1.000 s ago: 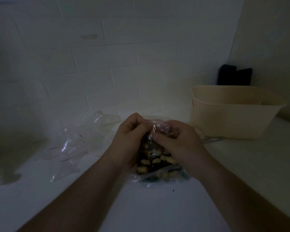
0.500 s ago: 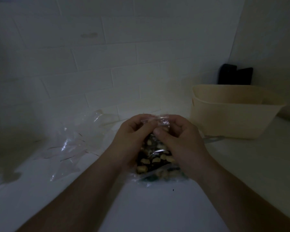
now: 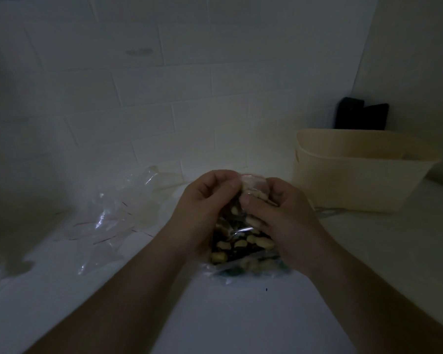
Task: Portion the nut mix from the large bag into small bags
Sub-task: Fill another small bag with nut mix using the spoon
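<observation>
**Clear plastic, dim light: two hands pinch a bag of nuts**

Head view: Clear plastic wraps the small bag (image 3: 241, 233) held upright at the middle of the white counter (image 3: 241, 315), the landmark for all else. Behind it to the right stands a beige tub (image 3: 356, 180), and two dark objects (image 3: 361, 116) lean in the wall corner beyond the tub. To the bag's left lies a heap of crumpled clear bags (image 3: 108, 215) with thin red lines. White tile (image 3: 189, 85) backs the scene. Both forearms and hands cover the bag's sides. The left hand (image 3: 205, 208) and right hand (image 3: 281, 215) have fingers closed together on the bag's reddish top strip. Pale and dark nuts fill it; its base rests on the counter.
</observation>
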Available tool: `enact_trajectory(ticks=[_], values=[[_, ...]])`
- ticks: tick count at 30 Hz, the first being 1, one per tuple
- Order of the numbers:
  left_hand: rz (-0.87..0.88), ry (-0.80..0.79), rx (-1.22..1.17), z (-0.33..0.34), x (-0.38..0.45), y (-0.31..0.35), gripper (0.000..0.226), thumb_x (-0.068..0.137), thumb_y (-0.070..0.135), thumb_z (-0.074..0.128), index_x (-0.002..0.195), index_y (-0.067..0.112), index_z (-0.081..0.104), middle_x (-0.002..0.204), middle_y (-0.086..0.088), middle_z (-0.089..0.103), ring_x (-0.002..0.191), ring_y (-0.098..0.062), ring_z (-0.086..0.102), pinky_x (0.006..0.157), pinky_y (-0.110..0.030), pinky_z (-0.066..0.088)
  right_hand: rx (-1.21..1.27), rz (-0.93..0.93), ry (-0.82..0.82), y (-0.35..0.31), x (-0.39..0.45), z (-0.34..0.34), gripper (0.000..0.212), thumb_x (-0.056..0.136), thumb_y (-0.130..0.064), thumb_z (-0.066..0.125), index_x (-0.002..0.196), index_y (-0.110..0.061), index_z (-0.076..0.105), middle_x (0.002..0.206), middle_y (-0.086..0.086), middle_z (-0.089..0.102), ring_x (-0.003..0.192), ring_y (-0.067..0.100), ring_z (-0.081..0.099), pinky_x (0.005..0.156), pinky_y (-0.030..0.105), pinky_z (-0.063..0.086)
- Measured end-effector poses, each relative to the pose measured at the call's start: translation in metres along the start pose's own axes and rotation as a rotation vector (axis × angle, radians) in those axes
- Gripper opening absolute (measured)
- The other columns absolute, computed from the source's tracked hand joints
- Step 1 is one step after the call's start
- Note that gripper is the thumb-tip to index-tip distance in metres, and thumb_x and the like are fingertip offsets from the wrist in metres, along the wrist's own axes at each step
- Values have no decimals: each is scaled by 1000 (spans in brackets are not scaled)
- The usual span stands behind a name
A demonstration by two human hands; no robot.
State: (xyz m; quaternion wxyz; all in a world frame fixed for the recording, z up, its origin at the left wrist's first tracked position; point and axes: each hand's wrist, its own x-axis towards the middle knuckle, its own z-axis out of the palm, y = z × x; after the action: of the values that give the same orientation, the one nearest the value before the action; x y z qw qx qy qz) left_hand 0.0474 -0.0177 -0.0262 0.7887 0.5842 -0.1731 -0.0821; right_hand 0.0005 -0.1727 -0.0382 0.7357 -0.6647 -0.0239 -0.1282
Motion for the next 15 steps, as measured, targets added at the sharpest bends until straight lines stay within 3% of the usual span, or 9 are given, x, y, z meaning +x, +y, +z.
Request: enact_trajectory(ticks=[2, 4, 7, 9, 12, 15], values=[[-25, -8, -12, -1, 0, -1, 31, 95, 20, 72, 115, -3, 69, 119, -32, 70, 109, -45, 69, 104, -61, 51, 41, 10, -11, -1, 0, 0, 36, 79, -23, 81, 110, -9, 69, 106, 11, 78, 103, 32, 75, 96, 61, 56], [-3, 1, -6, -1, 0, -1, 29, 90, 22, 74, 108, -1, 71, 115, -36, 69, 105, -48, 68, 102, -66, 49, 66, 23, -48, -1, 0, -1, 30, 83, -14, 81, 111, -11, 73, 107, 13, 78, 104, 33, 75, 97, 59, 57], [50, 19, -17, -2, 1, -1, 13, 83, 21, 77, 92, 11, 74, 98, -26, 73, 91, -39, 69, 90, -52, 54, 15, 22, -93, -1, -2, -1, 25, 88, -1, 76, 109, -15, 77, 104, 10, 79, 101, 29, 76, 91, 46, 59], [64, 5, -13, -3, 2, -3, 17, 81, 27, 82, 90, 14, 74, 100, -32, 70, 92, -40, 64, 87, -54, 49, -76, -4, -98, -1, -2, -3, 22, 85, -3, 80, 104, -15, 79, 99, 6, 80, 95, 23, 77, 84, 38, 58], [64, 3, -12, -5, 3, -4, 25, 86, 29, 78, 97, 8, 72, 108, -34, 68, 97, -45, 65, 93, -60, 47, -130, -45, -85, -3, -2, -4, 25, 84, -7, 82, 106, -19, 79, 99, 3, 81, 96, 22, 77, 89, 44, 60], [18, -99, 111, -6, 2, -6, 40, 89, 26, 71, 121, 2, 65, 121, -25, 72, 111, -43, 70, 99, -51, 55, -91, -92, -34, -9, -2, -7, 31, 88, -6, 78, 115, -21, 78, 104, 5, 80, 101, 25, 77, 95, 52, 59]])
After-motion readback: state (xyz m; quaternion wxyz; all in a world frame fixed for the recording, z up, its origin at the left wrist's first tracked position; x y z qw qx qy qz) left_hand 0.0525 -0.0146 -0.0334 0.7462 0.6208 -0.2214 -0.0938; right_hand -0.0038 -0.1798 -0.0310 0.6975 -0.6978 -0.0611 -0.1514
